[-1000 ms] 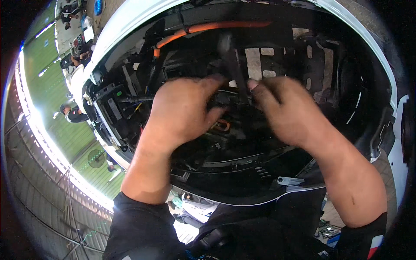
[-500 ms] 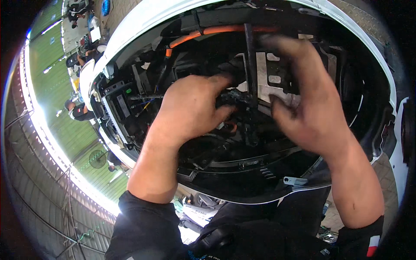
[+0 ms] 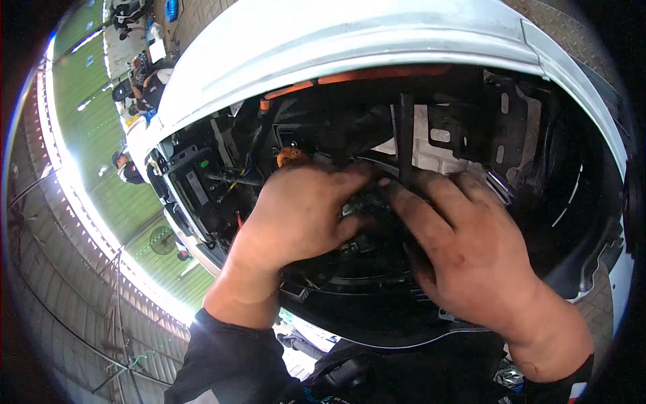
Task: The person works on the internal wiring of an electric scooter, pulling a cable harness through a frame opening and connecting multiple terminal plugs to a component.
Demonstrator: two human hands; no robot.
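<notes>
My left hand (image 3: 303,209) is inside the dark cavity of a white vehicle body, its fingers and thumb bent toward each other around a dark part that I cannot make out. A black tube (image 3: 405,128) runs upright through the middle of the cavity. Over its lower stretch lies my right hand (image 3: 471,249), fingers curled across it and thumb below, the tube's lower end hidden. The two hands' fingertips nearly meet. Just above my left hand sits an orange connector (image 3: 291,156). A pale metal plate with cutouts (image 3: 431,155) shows behind the tube.
The white body panel (image 3: 404,40) arches over the far side of the cavity. An orange cable (image 3: 377,74) runs beneath its edge. At the left is a black module (image 3: 195,185) with thin wires nearby. Other people (image 3: 128,168) are at the far left, beside a fan (image 3: 161,240).
My right hand has come down and leftward onto the black tube from the far right. My left hand stays around the same area. The view has shifted, showing more white panel and the orange connector.
</notes>
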